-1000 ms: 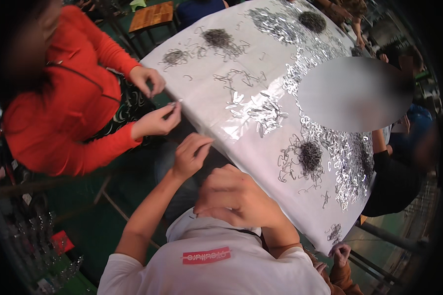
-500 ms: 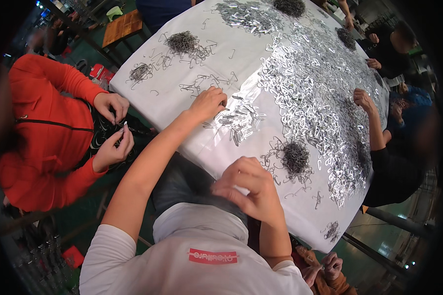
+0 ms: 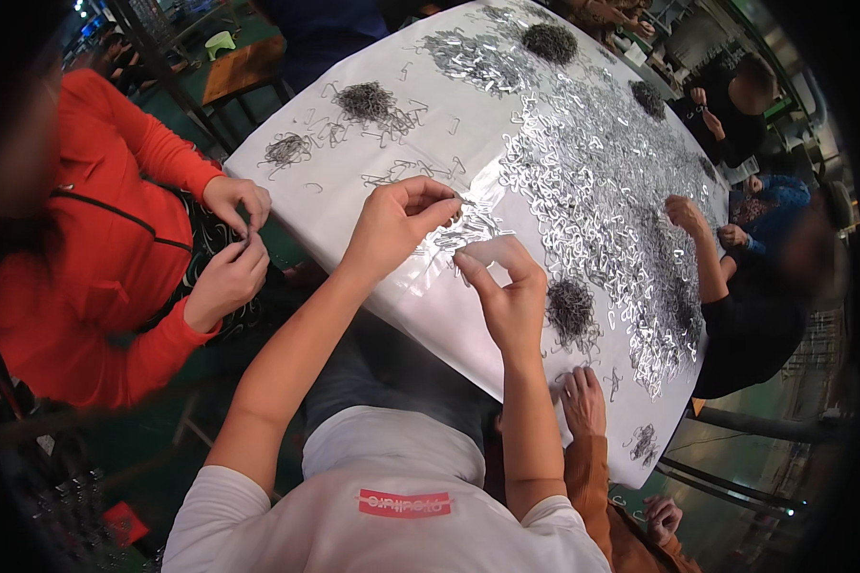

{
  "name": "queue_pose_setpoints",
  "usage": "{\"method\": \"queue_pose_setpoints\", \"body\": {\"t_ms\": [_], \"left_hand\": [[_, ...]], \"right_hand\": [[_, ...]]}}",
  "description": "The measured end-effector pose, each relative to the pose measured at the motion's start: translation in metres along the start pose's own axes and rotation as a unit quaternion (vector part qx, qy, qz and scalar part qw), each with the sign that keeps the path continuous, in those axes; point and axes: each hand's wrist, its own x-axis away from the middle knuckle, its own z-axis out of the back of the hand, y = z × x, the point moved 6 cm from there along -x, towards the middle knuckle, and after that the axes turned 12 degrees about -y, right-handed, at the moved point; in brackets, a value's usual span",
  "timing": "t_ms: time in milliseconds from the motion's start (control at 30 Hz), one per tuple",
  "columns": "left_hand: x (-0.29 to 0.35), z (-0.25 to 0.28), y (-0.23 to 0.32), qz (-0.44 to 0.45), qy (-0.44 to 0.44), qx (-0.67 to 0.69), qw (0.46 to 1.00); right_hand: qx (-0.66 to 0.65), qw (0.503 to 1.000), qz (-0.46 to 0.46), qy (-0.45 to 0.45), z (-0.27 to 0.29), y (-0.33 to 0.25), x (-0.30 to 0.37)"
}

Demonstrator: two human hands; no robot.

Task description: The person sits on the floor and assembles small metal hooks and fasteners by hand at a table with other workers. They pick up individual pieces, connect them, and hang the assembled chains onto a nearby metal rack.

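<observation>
Over the near left part of the white-covered table (image 3: 420, 304), my left hand (image 3: 396, 224) is closed, thumb and fingertips pinched together. Something small and dark seems to be at its fingertips, too small to name. Facing it, my right hand (image 3: 508, 286) also pinches thumb against forefinger; what it holds, if anything, I cannot make out. The two sets of fingertips are close but apart. Beneath and between them lies a small pile of shiny, narrow metal pieces (image 3: 477, 227), partly hidden by both hands. Right of my right hand sits a dark heap of thin wire hooks (image 3: 570, 310).
A broad spread of shiny metal hooks (image 3: 602, 210) covers the table's right side. More dark hook heaps (image 3: 365, 100) lie at the far left. A person in a red jacket (image 3: 115, 239) works at left; a brown-sleeved person's hand (image 3: 583, 401) reaches in at lower right. Others sit beyond.
My right hand has moved up and forward from near my lap to the small pile. My left hand has lifted slightly off the pile, pinching. The brown-sleeved person's hand has reached onto the table.
</observation>
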Motion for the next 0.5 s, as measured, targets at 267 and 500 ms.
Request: {"method": "queue_pose_setpoints", "body": {"t_ms": [267,500], "left_hand": [[0.032,0.007,0.03,-0.029,0.052,-0.103,0.993],[0.036,0.017,0.026,-0.11,0.094,-0.181,0.973]], "right_hand": [[0.037,0.998,0.049,0.033,-0.021,-0.013,-0.01],[0.029,0.996,0.066,-0.047,-0.031,0.015,-0.016]]}}
